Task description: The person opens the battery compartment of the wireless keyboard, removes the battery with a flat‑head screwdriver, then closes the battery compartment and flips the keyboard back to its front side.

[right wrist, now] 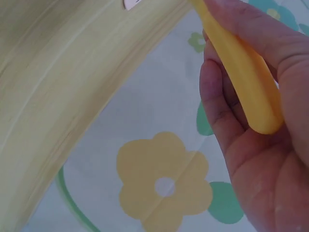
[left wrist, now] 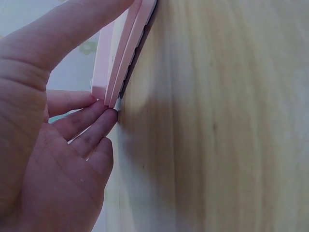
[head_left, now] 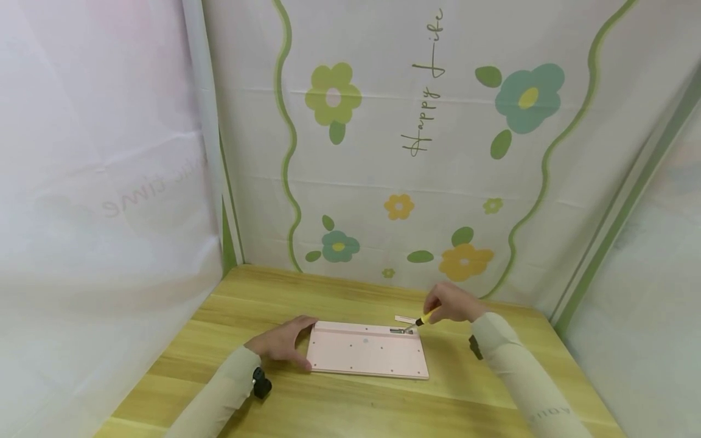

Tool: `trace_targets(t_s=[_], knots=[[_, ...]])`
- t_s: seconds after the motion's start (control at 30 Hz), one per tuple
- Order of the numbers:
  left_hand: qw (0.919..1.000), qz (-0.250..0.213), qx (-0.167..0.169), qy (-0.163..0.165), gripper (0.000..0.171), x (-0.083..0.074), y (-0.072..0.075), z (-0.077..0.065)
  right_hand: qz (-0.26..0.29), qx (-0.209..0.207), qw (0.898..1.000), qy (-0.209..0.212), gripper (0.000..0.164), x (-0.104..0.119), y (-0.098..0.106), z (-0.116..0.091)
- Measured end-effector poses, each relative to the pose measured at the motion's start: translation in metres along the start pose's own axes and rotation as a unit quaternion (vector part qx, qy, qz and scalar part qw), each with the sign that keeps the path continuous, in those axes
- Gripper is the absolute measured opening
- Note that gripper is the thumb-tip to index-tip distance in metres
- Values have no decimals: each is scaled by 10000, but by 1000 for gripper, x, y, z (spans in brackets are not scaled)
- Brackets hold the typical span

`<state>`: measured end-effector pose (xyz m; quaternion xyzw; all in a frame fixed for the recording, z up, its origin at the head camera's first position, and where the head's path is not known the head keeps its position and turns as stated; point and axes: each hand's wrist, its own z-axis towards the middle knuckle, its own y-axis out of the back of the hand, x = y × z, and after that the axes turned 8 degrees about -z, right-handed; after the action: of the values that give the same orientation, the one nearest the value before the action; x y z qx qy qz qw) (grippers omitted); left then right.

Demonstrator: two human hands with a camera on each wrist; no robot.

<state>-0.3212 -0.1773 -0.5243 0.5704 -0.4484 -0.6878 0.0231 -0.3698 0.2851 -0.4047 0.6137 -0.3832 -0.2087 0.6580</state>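
Note:
A pink keyboard [head_left: 364, 356] lies face down on the wooden table, small screws dotted over its back. My left hand [head_left: 282, 344] holds its left end, thumb at the near corner and fingers at the far corner. In the left wrist view the fingertips [left wrist: 110, 116] touch the keyboard's edge [left wrist: 126, 53]. My right hand [head_left: 451, 302] grips a yellow-handled screwdriver [head_left: 429, 316], also seen as a yellow handle [right wrist: 246, 77] in the right wrist view. Its tip reaches the open battery slot [head_left: 401, 331] near the keyboard's far right corner, where something metallic or grey shows.
A small pink cover strip [head_left: 405, 319] lies on the table just behind the keyboard. The wooden table [head_left: 306, 404] ends at a printed fabric wall [head_left: 372, 152] at the back. Fabric also hangs at the left and right sides. Dark wrist cameras [head_left: 261, 384] sit on both sleeves.

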Motion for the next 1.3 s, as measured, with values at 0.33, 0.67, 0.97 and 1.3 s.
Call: trace_targets(t_s=[0.33,0.67,0.97,1.3], knots=[[10000,53,39,34,118,5,-2,2,124,0,9998,132,7,-13,-7,-14],[10000,21,45,1,118,7,-3,0,130,-63,9999,-51,11,-28,-24,-23],[9999,96,-60,74,118,2,0,1,-10,-715,9974,-100,6,-34,-30,-32],[9999,127,-21,-39,116,2,0,1,24,-1465,9883,-413,13,-47,-40,-66]])
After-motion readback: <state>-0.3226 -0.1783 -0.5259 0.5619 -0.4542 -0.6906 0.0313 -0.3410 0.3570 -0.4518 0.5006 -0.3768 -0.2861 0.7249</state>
